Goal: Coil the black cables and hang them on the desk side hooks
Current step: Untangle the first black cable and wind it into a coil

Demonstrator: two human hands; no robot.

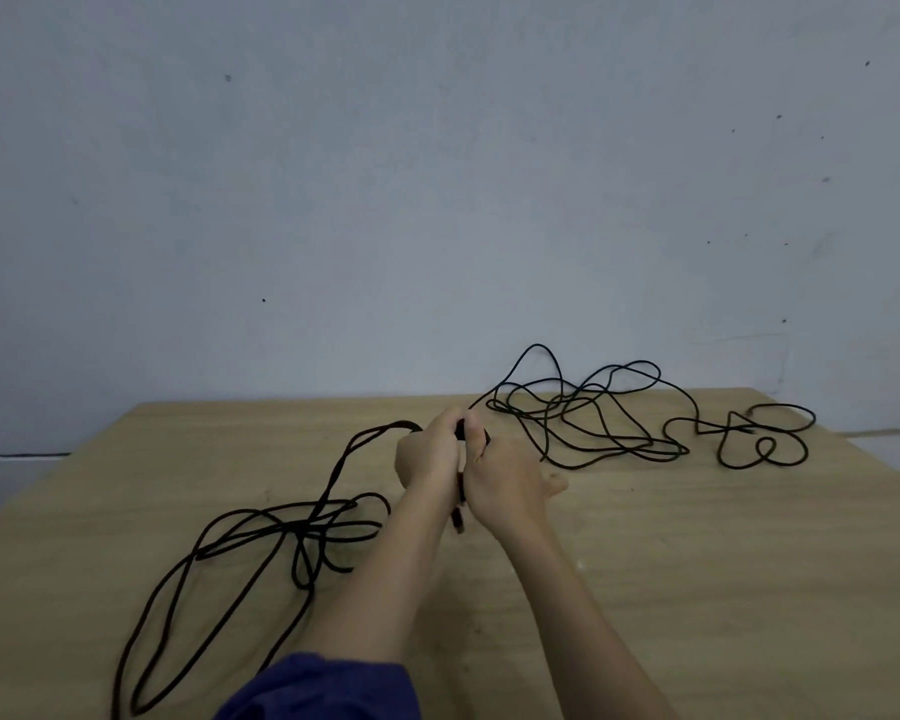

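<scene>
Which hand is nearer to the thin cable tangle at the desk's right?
Right. The right hand is just left of the thin cable tangle; the left hand is farther left.

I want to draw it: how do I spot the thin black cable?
On the wooden desk, look far right, by the wall. The thin black cable lies there in loose loops, slimmer than the thick cable at near left.

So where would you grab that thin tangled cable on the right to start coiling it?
Probably near its free end, which seems to lie among the small loops at the far right of the thin cable. Pinch it from above: there the strand lies flat on the table, apart from the main tangle, so it should draw out cleanly.
</scene>
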